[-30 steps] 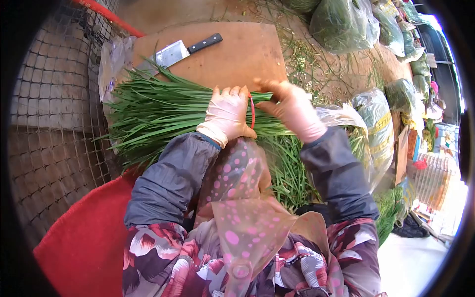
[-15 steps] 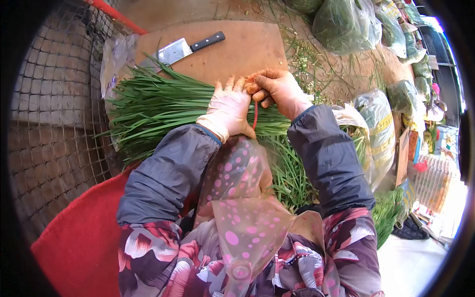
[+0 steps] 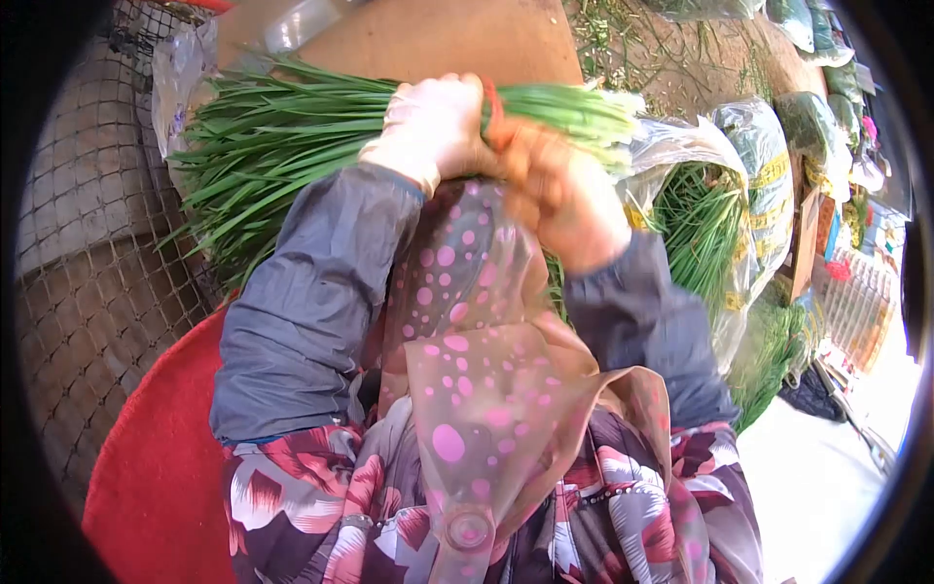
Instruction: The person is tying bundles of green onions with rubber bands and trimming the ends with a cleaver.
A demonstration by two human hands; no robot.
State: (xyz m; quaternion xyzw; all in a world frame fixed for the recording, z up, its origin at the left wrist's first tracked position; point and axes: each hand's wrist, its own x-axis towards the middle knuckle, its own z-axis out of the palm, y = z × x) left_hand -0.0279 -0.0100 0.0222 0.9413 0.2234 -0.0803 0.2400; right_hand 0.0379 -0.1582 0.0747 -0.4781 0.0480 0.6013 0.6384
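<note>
one bunch (image 3: 292,125), pale ends (image 3: 613,119) now uncovered

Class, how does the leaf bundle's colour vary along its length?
The leaf bundle goes from deep green at picture left to whitish at right; head view.

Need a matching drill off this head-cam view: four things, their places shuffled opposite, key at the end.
Things
1. Long bundle of green leaves
2. Thin red tie
3. Bulging red fabric
4. See-through, pink-dotted apron

Places
A. Lower left of the picture, beyond the dark grey left sleeve
B. Over the person's front, at bottom centre
C. Across the bundle, right beside the fingers of the pale-gloved left hand
D. Under the left hand, pale ends pointing right

Pairs: 1-D, 2-C, 3-A, 4-B
</note>
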